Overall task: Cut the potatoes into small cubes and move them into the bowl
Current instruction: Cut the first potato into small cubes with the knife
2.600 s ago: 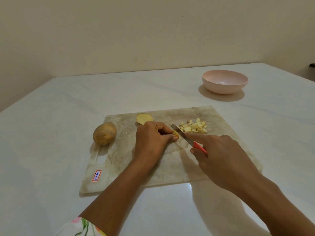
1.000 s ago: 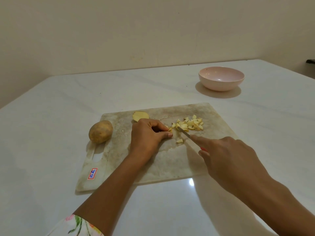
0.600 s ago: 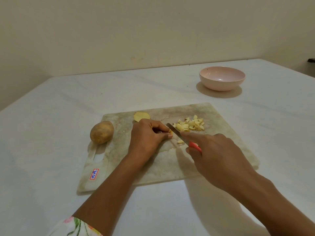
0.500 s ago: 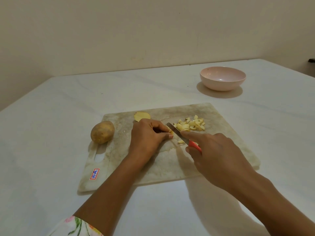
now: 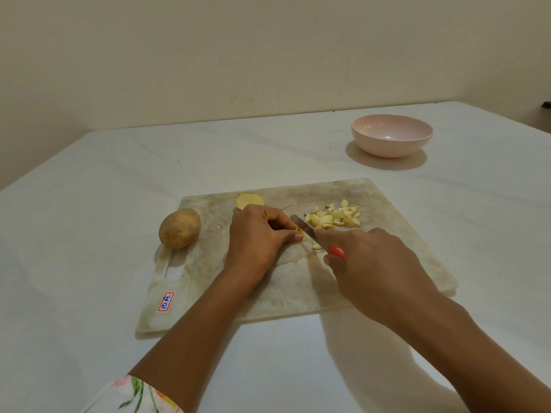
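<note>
Nearest the camera, a flowered sleeve (image 5: pixel 134 394) shows at the bottom edge, and both forearms reach out over the white surface (image 5: pixel 89 204) onto the stained cutting board (image 5: pixel 387 248). The right hand (image 5: pixel 372 263) grips the red-handled knife (image 5: pixel 307 231), its fingers (image 5: pixel 325 234) wrapped round the handle with the forefinger laid toward the blade. The left hand (image 5: pixel 256 234) is curled over a small potato piece (image 5: pixel 299 231), pinning it to the board; only a yellow sliver of it shows past the fingertips, and the blade sits right against them.

That closeness is the main hazard. The piece looks too small to give much hold, so a slip or a roll under the blade could bring the edge onto the thumb or fingertip. The wet patch under the hands could also let the piece skid.

Just beyond the blade lie the cut cubes (image 5: pixel 337 217) in a loose pile. A potato half (image 5: pixel 250 200) sits behind the left hand, and a whole potato (image 5: pixel 179 228) rests at the board's left edge, where a nudge could roll it off. Furthest back, well apart from the board, the pink bowl (image 5: pixel 392 135) holds nothing visible, so cubes could spill on the way across.
</note>
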